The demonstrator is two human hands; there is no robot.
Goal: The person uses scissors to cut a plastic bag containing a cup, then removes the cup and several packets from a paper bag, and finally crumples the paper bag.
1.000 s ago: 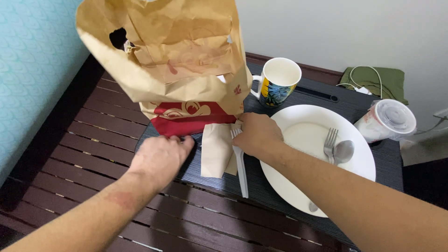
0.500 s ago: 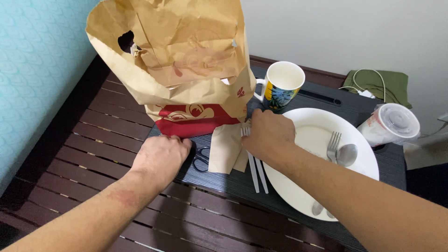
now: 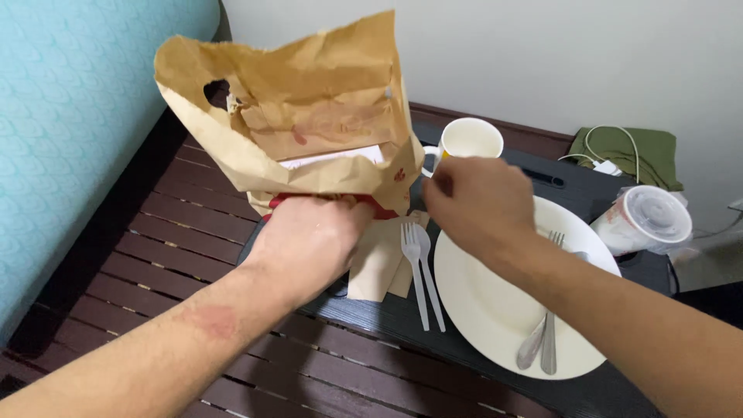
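A crumpled brown paper bag (image 3: 309, 116) with a red print at its base stands on a dark mat (image 3: 387, 317). My left hand (image 3: 309, 240) presses against the bag's lower front, with its fingers curled into the paper. My right hand (image 3: 480, 205) hovers above a white plate (image 3: 495, 310), fingers curled toward the bag's right edge; what they touch is hidden. A white plastic fork and spoon (image 3: 422, 271) lie side by side between the plate and a folded brown napkin (image 3: 375, 263).
A metal fork and spoon (image 3: 542, 344) rest on the plate. A white mug with a leaf pattern (image 3: 468, 139) stands behind my right hand. A lidded plastic cup (image 3: 646, 220) lies tilted at right, near a green cloth with a white cable (image 3: 627, 147). Teal cushion (image 3: 70, 116) at left.
My right hand let go of the plastic cutlery and rose toward the bag. My left hand moved up from the mat to the bag's base, covering the scissors.
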